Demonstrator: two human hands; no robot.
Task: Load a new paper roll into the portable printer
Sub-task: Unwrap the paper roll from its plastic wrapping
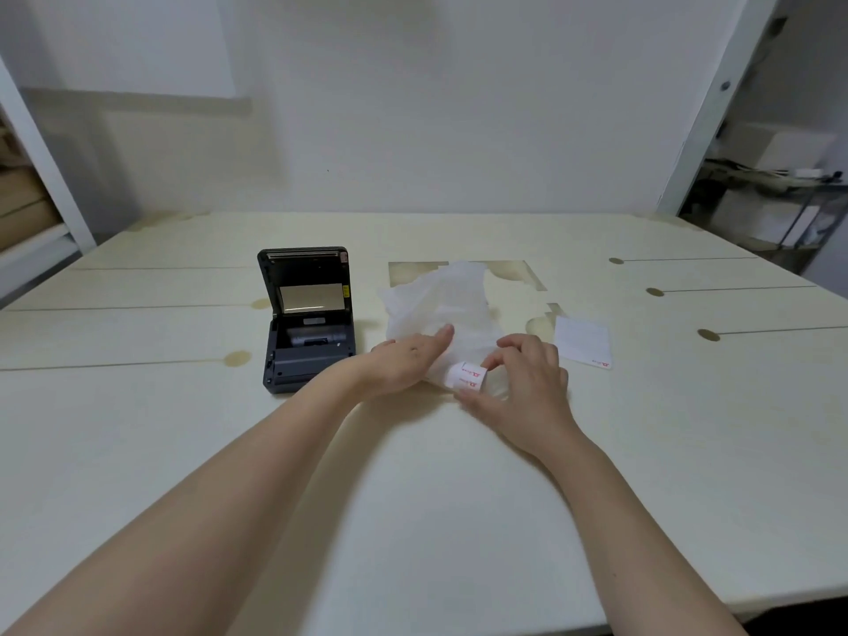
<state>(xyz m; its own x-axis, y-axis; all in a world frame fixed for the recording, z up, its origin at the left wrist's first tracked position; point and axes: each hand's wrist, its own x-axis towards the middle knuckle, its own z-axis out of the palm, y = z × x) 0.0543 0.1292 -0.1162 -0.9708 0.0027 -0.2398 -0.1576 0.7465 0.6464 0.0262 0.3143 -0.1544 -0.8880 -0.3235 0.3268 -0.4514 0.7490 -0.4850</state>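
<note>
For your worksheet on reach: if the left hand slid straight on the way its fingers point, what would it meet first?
The left hand already rests against the crumpled white wrapper; it would probably push further into that.

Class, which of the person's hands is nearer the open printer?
Left. The left hand rests on the plastic bag just right of the printer; the right hand grips the paper roll farther right.

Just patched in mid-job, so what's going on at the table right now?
A person is getting a paper roll out of a white plastic bag. The right hand grips the roll at the bag's near edge while the left hand presses the bag flat. The printer sits to the left, lid open.
</note>
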